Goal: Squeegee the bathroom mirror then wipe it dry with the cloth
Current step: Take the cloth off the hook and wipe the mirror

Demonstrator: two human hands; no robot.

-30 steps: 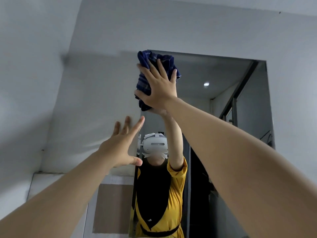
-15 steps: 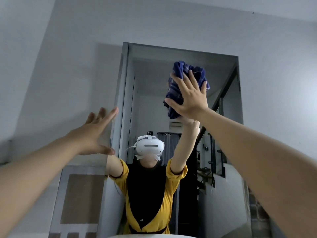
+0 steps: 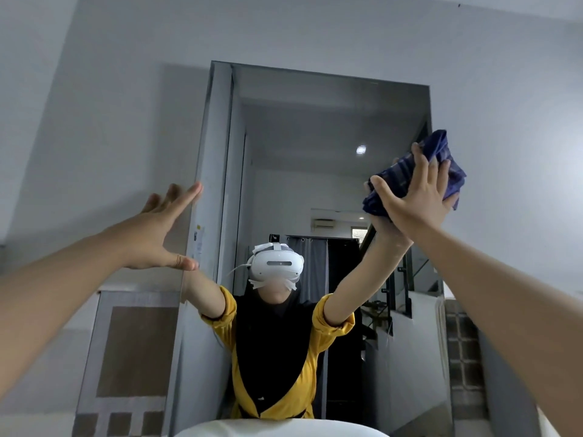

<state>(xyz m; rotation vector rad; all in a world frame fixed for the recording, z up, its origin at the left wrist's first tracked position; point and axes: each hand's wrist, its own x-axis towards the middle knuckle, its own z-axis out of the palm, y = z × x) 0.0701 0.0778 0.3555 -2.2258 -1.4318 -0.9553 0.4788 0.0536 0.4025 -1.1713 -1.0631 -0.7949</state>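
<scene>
A tall frameless mirror (image 3: 315,127) hangs on a pale wall straight ahead and reflects a person in a yellow top and a white headset. My right hand (image 3: 413,197) presses a bunched dark blue cloth (image 3: 448,165) flat against the glass at the mirror's upper right edge. My left hand (image 3: 161,234) is spread wide with its fingers apart, palm against the wall at the mirror's left edge, and holds nothing. No squeegee is in view.
The rounded white rim of a basin (image 3: 277,428) shows at the bottom centre below the mirror. A brown and grey tiled panel (image 3: 135,351) covers the wall at lower left. The pale wall (image 3: 94,89) surrounds the mirror on all sides.
My right hand has swept the cloth from the mirror's upper left across to its upper right edge. The view has shifted so the whole mirror shows. My left hand stays by the left edge.
</scene>
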